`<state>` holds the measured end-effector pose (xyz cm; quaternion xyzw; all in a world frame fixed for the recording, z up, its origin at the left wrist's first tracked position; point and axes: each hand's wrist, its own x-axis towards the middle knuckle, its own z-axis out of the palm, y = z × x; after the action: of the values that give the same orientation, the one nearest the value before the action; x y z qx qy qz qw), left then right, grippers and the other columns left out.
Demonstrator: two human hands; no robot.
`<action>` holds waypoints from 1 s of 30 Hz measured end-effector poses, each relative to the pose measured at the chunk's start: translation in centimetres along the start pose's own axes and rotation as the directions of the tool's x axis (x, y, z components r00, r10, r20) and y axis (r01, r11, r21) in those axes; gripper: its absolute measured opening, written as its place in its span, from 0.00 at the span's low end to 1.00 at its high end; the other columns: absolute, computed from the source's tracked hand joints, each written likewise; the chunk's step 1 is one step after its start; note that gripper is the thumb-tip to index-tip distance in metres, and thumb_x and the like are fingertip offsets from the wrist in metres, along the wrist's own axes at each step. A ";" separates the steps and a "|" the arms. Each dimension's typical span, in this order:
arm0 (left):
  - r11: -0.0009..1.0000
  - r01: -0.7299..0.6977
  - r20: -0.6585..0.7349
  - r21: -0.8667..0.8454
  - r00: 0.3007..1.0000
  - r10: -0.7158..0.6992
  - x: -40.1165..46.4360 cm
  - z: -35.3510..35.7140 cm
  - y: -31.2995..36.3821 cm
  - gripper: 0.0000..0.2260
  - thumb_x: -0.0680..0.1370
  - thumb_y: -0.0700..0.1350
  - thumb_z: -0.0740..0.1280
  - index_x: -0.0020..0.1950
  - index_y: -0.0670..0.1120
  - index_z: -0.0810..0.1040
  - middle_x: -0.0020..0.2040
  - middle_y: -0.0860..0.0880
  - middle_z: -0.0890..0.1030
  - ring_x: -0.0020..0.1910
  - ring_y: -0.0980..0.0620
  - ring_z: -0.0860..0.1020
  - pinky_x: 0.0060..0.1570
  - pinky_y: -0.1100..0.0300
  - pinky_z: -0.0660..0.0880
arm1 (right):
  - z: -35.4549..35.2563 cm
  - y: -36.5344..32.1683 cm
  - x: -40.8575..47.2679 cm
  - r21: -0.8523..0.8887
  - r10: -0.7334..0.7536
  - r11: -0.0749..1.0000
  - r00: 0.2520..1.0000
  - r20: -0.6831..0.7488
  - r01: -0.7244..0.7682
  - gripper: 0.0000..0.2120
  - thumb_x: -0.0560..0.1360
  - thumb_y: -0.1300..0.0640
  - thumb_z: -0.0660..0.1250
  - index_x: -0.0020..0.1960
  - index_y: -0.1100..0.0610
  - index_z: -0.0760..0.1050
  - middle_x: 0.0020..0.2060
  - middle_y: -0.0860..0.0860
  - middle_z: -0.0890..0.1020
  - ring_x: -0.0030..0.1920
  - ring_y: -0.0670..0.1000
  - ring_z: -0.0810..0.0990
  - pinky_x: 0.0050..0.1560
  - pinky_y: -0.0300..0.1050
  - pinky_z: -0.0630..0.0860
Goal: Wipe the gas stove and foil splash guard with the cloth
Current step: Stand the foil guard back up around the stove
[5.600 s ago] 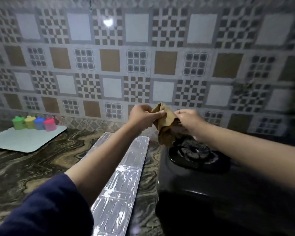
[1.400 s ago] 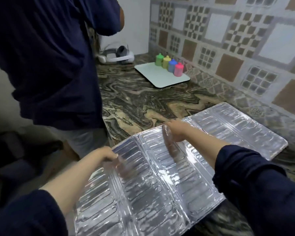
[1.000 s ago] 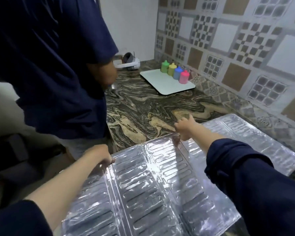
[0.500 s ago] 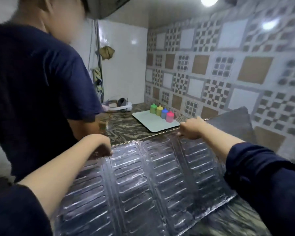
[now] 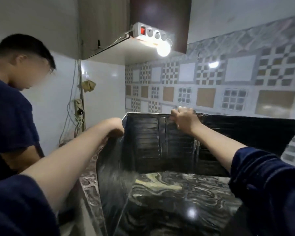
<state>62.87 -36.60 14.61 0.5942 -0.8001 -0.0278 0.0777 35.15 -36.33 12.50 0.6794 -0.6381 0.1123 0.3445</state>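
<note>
Over on the left stands another person (image 5: 10, 106) in a dark blue shirt. Next, the left hand (image 5: 115, 127) grips the left flap of the foil splash guard (image 5: 148, 143), fingers curled on its edge. That guard stands upright on the swirly counter (image 5: 177, 198), folded like walls. Then the right hand (image 5: 184, 119) pinches its top edge. Behind is the tiled wall (image 5: 211, 79).

ribbed foil splash guard (image 5: 148, 143), glossy veined stone counter (image 5: 177, 198), glazed patterned wall tiles (image 5: 206, 82)
</note>
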 end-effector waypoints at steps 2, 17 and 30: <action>0.999 -0.045 -0.061 -0.024 0.997 0.043 -0.3 -0.5 2.2 0.07 0.79 0.41 0.61 0.51 0.38 0.75 0.47 0.39 0.77 0.50 0.40 0.78 0.40 0.59 0.68 | -1.8 2.3 -1.0 -0.024 0.018 1.000 0.998 -0.056 -0.020 0.13 0.77 0.63 0.59 0.61 0.61 0.72 0.50 0.62 0.77 0.49 0.60 0.76 0.50 0.57 0.71; 0.906 -0.406 -0.010 -0.118 0.913 0.408 0.0 2.8 19.2 0.10 0.78 0.43 0.61 0.54 0.40 0.77 0.52 0.41 0.80 0.49 0.43 0.78 0.46 0.56 0.73 | -6.2 17.0 -14.6 -0.218 0.330 0.921 0.944 0.000 -0.322 0.13 0.75 0.65 0.59 0.59 0.58 0.73 0.51 0.59 0.76 0.53 0.60 0.75 0.57 0.53 0.68; 0.858 -0.511 0.076 -0.051 0.854 0.514 4.0 5.8 25.6 0.13 0.79 0.42 0.59 0.59 0.36 0.75 0.51 0.39 0.79 0.41 0.45 0.75 0.25 0.62 0.71 | -1.7 20.6 -19.0 -0.161 0.525 0.848 0.842 0.123 -0.505 0.09 0.80 0.59 0.55 0.57 0.57 0.71 0.51 0.58 0.74 0.55 0.59 0.72 0.59 0.55 0.65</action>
<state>36.63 -33.18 12.78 0.3568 -0.9315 -0.0434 0.0558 13.18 -19.17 9.19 0.4672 -0.8287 0.1058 0.2894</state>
